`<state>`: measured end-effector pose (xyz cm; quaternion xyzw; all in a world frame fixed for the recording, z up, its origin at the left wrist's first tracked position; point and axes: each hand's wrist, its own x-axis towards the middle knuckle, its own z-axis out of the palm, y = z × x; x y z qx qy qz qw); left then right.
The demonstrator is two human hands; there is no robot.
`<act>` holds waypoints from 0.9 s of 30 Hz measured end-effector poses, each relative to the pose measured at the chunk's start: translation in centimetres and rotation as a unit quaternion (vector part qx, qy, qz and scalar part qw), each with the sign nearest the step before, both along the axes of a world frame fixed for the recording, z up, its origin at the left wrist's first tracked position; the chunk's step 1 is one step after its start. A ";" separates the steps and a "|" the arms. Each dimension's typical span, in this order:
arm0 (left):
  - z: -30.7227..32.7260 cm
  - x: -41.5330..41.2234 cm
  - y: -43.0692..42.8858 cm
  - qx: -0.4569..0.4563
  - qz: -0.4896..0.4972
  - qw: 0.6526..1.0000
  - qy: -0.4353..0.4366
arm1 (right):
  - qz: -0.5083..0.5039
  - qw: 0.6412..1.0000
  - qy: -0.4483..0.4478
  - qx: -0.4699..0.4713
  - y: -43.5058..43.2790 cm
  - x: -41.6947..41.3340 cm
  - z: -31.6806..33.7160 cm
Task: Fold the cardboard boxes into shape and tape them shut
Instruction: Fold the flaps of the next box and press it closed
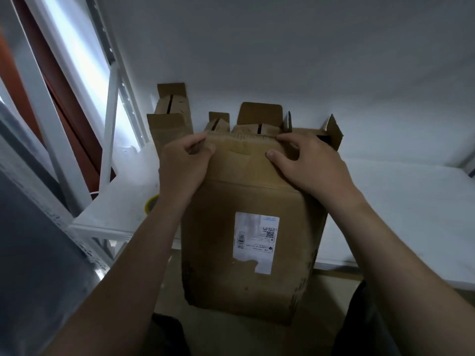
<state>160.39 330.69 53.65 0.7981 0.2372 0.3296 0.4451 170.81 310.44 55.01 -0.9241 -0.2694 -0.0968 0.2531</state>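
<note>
White shelf (385, 191) behind; left hand (183, 163), right hand (308, 163) pinch box (246, 227) flap.

white shelf (385, 201): open cardboard boxes (171, 124) at back, yellow tape roll (151, 204) near left edge

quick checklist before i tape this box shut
1. Left hand grips the box at its top edge: ok.
2. Right hand grips the same edge: ok.
3. Top flap fully closed: cannot tell, its far side is hidden.
4. Yellow tape roll close by, left of the box: ok.
5. A hand free to take it: not ok, both hold the box.
6. Tape on the seam: not ok, none visible.
</note>
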 end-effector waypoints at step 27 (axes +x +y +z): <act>-7.9 -7.0 -0.3 -0.150 -0.045 0.981 0.116 | -0.087 0.925 0.310 0.203 -5.2 -8.3 -8.0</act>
